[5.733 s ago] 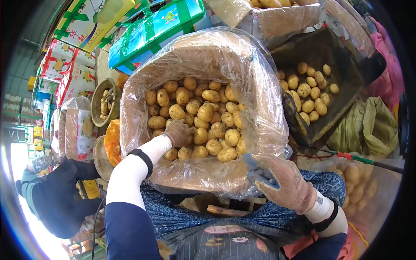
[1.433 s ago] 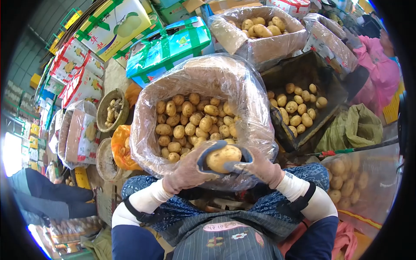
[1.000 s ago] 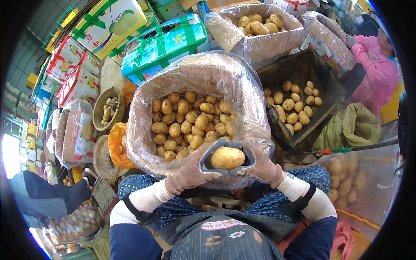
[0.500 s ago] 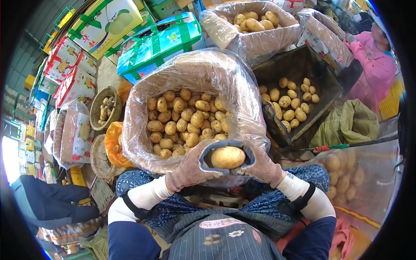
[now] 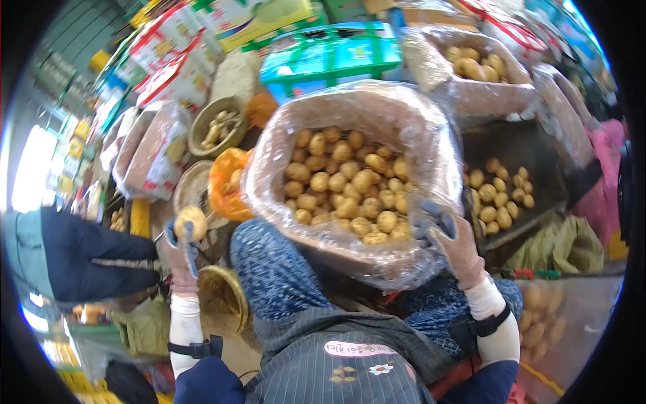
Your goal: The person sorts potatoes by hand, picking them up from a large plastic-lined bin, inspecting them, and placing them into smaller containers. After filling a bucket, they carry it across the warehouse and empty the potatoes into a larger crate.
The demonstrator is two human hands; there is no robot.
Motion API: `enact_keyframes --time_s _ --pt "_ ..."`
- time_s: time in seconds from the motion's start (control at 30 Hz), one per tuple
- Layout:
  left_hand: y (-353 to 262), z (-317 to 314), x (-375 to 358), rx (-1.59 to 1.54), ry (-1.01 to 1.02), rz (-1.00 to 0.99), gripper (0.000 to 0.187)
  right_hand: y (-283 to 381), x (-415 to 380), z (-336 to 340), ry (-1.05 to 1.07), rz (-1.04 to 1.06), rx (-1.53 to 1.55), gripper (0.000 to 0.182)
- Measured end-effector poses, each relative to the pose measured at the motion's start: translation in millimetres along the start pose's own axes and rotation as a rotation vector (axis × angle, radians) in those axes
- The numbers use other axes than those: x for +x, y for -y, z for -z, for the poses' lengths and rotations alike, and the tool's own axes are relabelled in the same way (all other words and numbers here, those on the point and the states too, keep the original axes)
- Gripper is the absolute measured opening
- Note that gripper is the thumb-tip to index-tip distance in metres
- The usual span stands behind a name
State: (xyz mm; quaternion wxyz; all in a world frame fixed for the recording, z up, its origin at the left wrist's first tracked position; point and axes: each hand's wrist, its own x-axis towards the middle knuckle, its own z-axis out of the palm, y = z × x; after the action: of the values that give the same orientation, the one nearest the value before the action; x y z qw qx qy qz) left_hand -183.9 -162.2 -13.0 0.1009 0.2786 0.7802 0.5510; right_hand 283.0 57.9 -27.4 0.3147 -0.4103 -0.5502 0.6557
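Observation:
My left hand (image 5: pixel 180 259), in a brown and blue glove, is out to the left, closed round a large potato (image 5: pixel 192 222). Below it stands a yellowish bucket (image 5: pixel 225 296); a round pale basin (image 5: pixel 195 185) lies just beyond. My right hand (image 5: pixel 454 246), gloved alike, is at the right edge of the plastic-lined box (image 5: pixel 343 104). Its fingers are loosely bent and apart, with nothing seen in them; some blur is on them. Many potatoes (image 5: pixel 350 182) fill the bottom of that box.
A dark bin (image 5: pixel 498 145) with smaller potatoes stands to the right, another lined box (image 5: pixel 484 101) behind it. An orange bag (image 5: pixel 225 182) and a bowl (image 5: pixel 232 138) are on the left. One person's dark trousers (image 5: pixel 101 252) show far left; a pink sleeve (image 5: pixel 605 168) shows far right.
Both hands held the large potato over the box's near edge. The left hand has carried it far left; the right hand has let go and moved right. The view has turned left.

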Motion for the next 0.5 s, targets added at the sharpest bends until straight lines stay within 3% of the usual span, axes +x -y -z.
enact_keyframes --time_s 0.07,0.1,0.13,0.2,0.3,0.37,0.4,0.43,0.5 --pt "66.5 32.0 -29.4 0.166 -0.155 0.07 0.04 -21.7 3.7 12.2 -0.001 0.019 -0.181 0.04" --pt "90.4 48.7 -45.7 0.259 -0.159 0.301 0.038 -39.5 9.5 18.1 -0.011 0.061 -0.315 0.041" --pt "130.5 60.2 -63.2 0.188 -0.192 0.255 0.037 -31.5 11.3 9.7 0.031 -0.013 -0.187 0.042" --pt "234.3 89.5 -94.4 0.357 -0.255 0.37 0.045 -20.9 12.2 -1.7 0.038 -0.091 -0.045 0.045" --pt "297.9 85.1 -141.1 0.461 -0.352 0.383 0.053 -29.4 19.1 2.7 0.053 -0.11 -0.076 0.045" --pt "193.9 47.1 -148.3 0.382 -0.115 0.453 0.06 -25.9 20.6 -0.8 0.036 -0.121 -0.094 0.044" --pt "242.3 47.6 -152.2 0.338 0.072 0.518 0.064 -28.4 23.3 1.0 0.042 -0.124 -0.132 0.044" --pt "239.4 28.2 -160.4 0.512 0.048 0.394 0.061 -30.8 24.8 1.3 0.049 -0.128 -0.17 0.043" --pt "227.9 7.2 -156.5 0.314 0.286 0.37 0.047 -32.7 25.8 -0.7 0.048 -0.109 -0.163 0.042"
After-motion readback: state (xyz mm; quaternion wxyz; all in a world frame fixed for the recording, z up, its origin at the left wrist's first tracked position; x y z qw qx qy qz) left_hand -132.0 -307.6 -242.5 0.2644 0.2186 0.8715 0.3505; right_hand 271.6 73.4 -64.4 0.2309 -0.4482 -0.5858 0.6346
